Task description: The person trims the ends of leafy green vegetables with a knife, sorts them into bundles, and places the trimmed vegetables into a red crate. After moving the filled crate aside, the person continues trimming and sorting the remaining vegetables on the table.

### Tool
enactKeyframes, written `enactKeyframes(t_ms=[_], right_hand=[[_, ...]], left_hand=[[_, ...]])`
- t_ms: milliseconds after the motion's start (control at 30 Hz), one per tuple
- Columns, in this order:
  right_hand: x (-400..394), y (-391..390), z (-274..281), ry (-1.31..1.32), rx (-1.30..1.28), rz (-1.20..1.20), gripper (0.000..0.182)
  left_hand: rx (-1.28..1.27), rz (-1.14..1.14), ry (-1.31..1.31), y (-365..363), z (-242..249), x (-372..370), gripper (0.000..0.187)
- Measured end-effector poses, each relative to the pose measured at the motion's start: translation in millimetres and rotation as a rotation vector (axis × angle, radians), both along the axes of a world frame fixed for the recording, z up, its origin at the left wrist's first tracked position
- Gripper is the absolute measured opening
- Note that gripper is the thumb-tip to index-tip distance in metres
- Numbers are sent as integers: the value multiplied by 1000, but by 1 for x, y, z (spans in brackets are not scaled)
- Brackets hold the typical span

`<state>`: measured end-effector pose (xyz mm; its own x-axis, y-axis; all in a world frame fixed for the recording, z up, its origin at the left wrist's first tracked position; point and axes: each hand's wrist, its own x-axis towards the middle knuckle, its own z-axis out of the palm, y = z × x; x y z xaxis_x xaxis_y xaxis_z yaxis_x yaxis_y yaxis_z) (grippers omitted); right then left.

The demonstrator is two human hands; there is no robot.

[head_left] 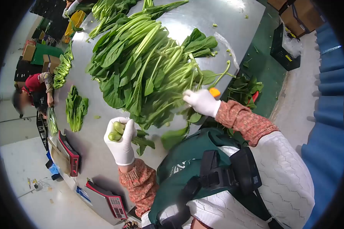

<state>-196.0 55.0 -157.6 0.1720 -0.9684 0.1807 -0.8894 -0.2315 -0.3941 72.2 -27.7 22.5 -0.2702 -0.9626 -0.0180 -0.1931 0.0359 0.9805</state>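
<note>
My left hand point(119, 141), in a white glove, is closed around a small bunch of leafy greens point(117, 131). The cut pale-green stem ends face up, and the leaves hang out past the thumb side. My right hand point(202, 102), also gloved, has its fingers curled at the stems on the near right side of a big heap of leafy greens point(130, 65). A tool's orange handle end point(215, 92) sticks out of that hand; the rest of it is hidden. Loose leaves point(174, 136) lie between my hands.
The metal table point(172, 15) carries a separate bunch of greens point(76, 108) and two red-edged scales point(68, 152). Across the table stands another person point(36, 86) holding greens. Trimmed leaves point(242, 89) sit beside the table edge; a black crate point(284, 49) stands on the floor.
</note>
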Motion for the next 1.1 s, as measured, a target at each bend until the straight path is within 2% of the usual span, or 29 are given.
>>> enactKeyframes(t_ms=[33,100,133,167,233,300,367,400,433,500,533,633,667,767,833,867,900,933,1000,1033,1067,1100], right_hand=[[-1,12,-2,-18,53,10,22],[-14,24,8,-120,164,46,38],[-23,26,3,-248,57,48,53],[-31,20,22,-391,-2,-15,54],[-51,-2,35,-566,-276,-198,54],[-73,-29,44,-599,-341,-380,53],[-88,-49,40,-524,-222,-435,51],[-96,-59,41,-468,65,-390,58],[-96,-68,24,-509,159,-302,68],[-76,-75,12,-208,253,-289,76],[-77,-78,-2,-235,107,-307,66],[-88,-74,18,-303,168,-151,54],[-85,-64,22,-369,34,-153,41],[-85,-33,69,-546,109,-206,42],[-91,-8,100,-981,163,-316,40],[-106,-1,101,-978,214,-336,37],[-103,2,118,-1140,121,-206,35],[-108,6,132,-1081,305,-245,33],[-115,3,111,-926,280,-320,30],[-116,-5,77,-831,77,-346,29],[-118,-4,73,-641,-162,-347,27],[-106,6,114,-981,207,-537,29]], left_hand=[[-1,-1,-7,-1,0,0,12],[1,5,-18,-1,0,1,11],[2,16,-32,-1,0,1,11],[14,11,-26,-1,-2,1,11],[31,2,-12,-2,-3,1,10],[12,3,-47,-1,-1,-5,9],[-3,-13,-66,1,1,-9,9],[-9,-26,-67,2,1,-11,9],[-15,-38,-67,3,1,-12,9],[-16,-27,-84,6,1,-11,8],[-7,-14,-82,7,-1,-10,8],[22,-15,-45,10,-4,-3,9],[33,-22,-27,10,-4,0,10],[23,4,-52,11,-6,8,11],[28,9,-47,11,-7,10,12],[32,7,-43,10,-7,10,12],[24,8,-48,9,-6,10,12],[16,7,-50,8,-6,9,12],[0,-3,-41,10,-5,7,12],[-7,-6,-31,11,-3,6,11],[-15,-5,-22,11,-2,6,11],[-98,-7,-105,11,-1,4,11]])
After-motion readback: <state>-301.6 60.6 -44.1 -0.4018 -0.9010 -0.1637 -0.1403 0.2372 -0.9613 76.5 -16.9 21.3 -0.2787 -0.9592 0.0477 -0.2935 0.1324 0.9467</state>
